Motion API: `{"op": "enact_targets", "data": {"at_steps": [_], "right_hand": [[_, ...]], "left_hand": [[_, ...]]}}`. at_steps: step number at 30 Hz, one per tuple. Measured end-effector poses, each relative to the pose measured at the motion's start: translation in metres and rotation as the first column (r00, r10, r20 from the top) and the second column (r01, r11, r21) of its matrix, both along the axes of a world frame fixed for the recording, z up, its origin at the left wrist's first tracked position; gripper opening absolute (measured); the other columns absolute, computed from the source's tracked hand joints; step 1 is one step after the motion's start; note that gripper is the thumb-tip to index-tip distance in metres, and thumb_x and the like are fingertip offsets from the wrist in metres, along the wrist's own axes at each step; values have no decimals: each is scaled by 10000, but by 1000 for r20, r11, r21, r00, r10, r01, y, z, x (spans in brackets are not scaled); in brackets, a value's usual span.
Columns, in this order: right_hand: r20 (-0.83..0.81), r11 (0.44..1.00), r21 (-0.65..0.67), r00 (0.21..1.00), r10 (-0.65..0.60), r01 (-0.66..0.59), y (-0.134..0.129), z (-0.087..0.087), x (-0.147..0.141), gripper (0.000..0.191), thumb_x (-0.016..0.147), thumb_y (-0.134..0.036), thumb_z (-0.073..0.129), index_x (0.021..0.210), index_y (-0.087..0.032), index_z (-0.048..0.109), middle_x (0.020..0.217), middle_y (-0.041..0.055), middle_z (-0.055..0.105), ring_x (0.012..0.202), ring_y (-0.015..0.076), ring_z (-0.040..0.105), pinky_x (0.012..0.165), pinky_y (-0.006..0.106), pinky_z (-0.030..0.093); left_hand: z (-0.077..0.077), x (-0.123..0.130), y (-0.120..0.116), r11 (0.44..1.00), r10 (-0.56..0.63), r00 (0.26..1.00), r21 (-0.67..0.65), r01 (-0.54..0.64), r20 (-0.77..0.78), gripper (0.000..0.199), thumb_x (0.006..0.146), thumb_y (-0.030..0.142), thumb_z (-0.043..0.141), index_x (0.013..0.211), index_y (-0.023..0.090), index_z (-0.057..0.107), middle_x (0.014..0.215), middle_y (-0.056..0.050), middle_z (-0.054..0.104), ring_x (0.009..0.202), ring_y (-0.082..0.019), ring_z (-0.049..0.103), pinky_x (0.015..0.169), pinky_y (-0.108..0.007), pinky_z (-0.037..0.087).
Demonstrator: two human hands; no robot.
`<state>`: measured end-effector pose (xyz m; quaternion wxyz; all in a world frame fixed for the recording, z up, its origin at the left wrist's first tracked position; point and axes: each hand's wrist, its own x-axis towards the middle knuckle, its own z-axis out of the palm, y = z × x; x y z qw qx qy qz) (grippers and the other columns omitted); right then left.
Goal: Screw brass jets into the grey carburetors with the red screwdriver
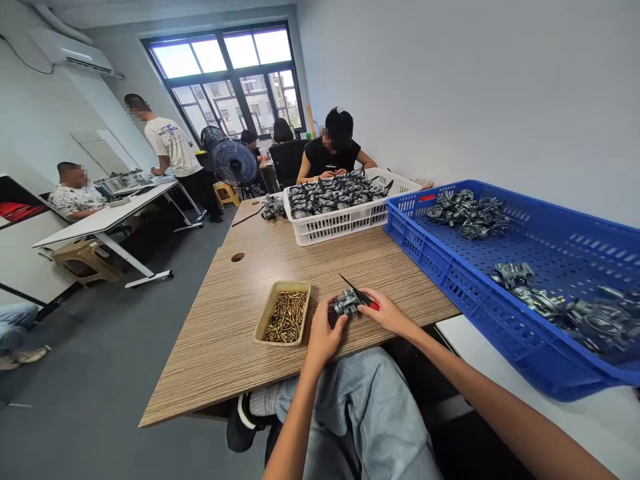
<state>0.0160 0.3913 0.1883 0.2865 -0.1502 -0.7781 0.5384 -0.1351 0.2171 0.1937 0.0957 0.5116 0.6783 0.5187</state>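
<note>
My left hand (324, 331) grips a die-cast metal carburetor (347, 303) just above the wood-grain table (220, 360). My right hand (386, 313) holds a red-handled screwdriver (356, 291), with its dark shaft reaching over the carburetor; the exact tip contact is hidden. To the left of my hands sits a small tan tray (281, 286) full of brass screws. Several more carburetors fill a white plastic basket (340, 225) farther along the table, and others lie in a blue perforated crate (445, 293) to my right.
A loose carburetor (273, 207) and a thin dark rod (247, 215) lie beyond the tray. Co-workers (333, 150) sit at the table's far end. A standing fan (234, 163) and another white desk (105, 225) with a seated person (75, 193) are at the left.
</note>
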Motion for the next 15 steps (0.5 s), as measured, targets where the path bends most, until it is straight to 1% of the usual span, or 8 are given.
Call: {"op": "enact_targets", "data": {"at_steps": [5, 8, 12, 15], "right_hand": [[-19, 1000, -14, 1000, 3, -3, -5, 3, 2, 470, 882, -374, 737, 1320, -230, 642, 1295, 86, 727, 1199, 263, 671, 1119, 450, 500], [-14, 1000, -12, 1000, -3, 3, -7, 3, 3, 467, 885, -357, 734, 1324, -238, 627, 1250, 73, 731, 1142, 255, 676, 1097, 446, 501], [-11, 1000, 4, 1000, -22, 22, -9, 3, 3, 476, 881, -343, 730, 1331, -235, 619, 1258, 73, 726, 1139, 249, 675, 1089, 428, 492], [5, 999, 26, 999, -48, 48, -11, 5, 5, 462, 886, -336, 728, 1325, -231, 630, 1201, 68, 745, 1073, 245, 691, 1024, 411, 520]], "left_hand": [[2, 1, 0, 1000, -2, 1000, 11, 2, -1, 460, 980, 319, 658, 1415, 230, 540, 1410, -137, 645, 1276, -284, 632, 1134, -489, 489], [1, 1, 0, 1000, -5, 1000, 10, 5, -3, 461, 981, 309, 652, 1419, 236, 530, 1414, -138, 641, 1271, -283, 638, 1134, -496, 492], [-2, -1, 0, 1000, -3, 1000, 9, 4, -17, 458, 987, 328, 645, 1421, 238, 527, 1424, -141, 637, 1280, -285, 640, 1131, -496, 496], [-3, -3, 1, 1000, -2, 1000, -5, 2, -26, 469, 989, 349, 643, 1428, 236, 522, 1414, -140, 647, 1244, -276, 661, 1118, -487, 507]]}}
